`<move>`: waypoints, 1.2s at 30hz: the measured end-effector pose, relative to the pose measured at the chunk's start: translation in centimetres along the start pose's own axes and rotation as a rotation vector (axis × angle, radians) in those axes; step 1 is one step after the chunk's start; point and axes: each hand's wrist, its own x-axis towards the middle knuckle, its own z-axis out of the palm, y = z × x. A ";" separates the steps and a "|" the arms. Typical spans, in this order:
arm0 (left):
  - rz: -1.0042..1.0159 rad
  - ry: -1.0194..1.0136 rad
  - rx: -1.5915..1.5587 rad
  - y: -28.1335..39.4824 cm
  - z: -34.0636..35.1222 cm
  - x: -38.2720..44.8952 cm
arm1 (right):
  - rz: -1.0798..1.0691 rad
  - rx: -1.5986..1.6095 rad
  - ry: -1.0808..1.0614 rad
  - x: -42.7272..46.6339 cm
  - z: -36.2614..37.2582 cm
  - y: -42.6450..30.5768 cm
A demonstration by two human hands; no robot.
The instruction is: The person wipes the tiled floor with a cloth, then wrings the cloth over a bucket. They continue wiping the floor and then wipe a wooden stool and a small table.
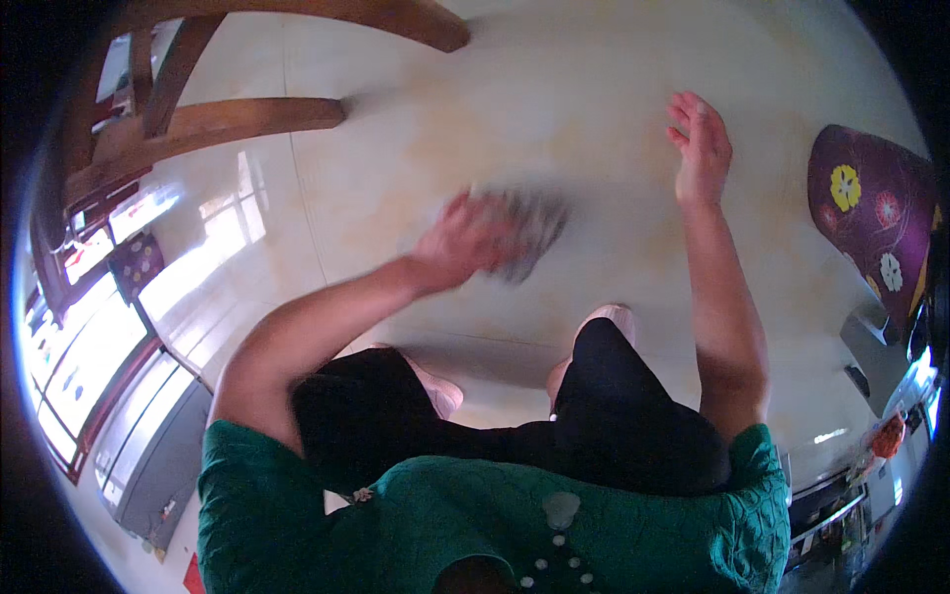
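Observation:
My left hand (pixel 471 237) is closed on a grey, blurred item (pixel 531 230) that looks like a bunched cloth; its exact kind cannot be told. The item is held over the pale tiled floor (pixel 594 134), ahead of my feet. To the right, my right hand (pixel 701 145) is raised over the floor with its fingers slightly bent and apart, holding nothing. Below the hands are my knees in black trousers and my pink shoes (pixel 445 393).
Curved wooden furniture legs (pixel 245 122) stand at the upper left. A purple flowered cover (pixel 876 215) hangs at the right edge. At the lower left is a grey cabinet-like object (pixel 159 445) beside bright windows.

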 end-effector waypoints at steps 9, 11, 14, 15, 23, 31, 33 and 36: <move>0.337 -0.223 0.415 4.8 6.5 3.9 | -0.014 -0.195 0.022 -2.9 -1.7 1.2; 0.087 -0.055 0.389 2.0 4.6 12.3 | -0.055 -0.190 0.012 -2.1 -1.3 0.8; -0.308 0.357 0.292 -1.7 -0.8 21.8 | -0.056 -0.176 0.030 -0.6 -0.9 -0.5; -0.315 0.388 0.178 -2.5 -2.4 23.1 | -0.070 -0.191 0.027 -0.1 -0.8 -1.0; -0.776 0.736 -0.523 -2.2 -3.4 0.4 | -0.009 -0.170 -0.060 -1.4 5.0 -2.0; -1.695 1.655 -0.804 0.3 5.3 -28.7 | -0.116 -0.127 -0.506 -2.2 13.4 -1.6; -1.896 1.249 -0.293 1.8 9.1 -27.2 | -0.147 -0.111 -0.542 -2.2 13.9 -1.8; -2.398 0.709 0.012 2.2 13.8 -17.4 | -0.137 -0.130 -0.504 -2.9 13.1 -1.7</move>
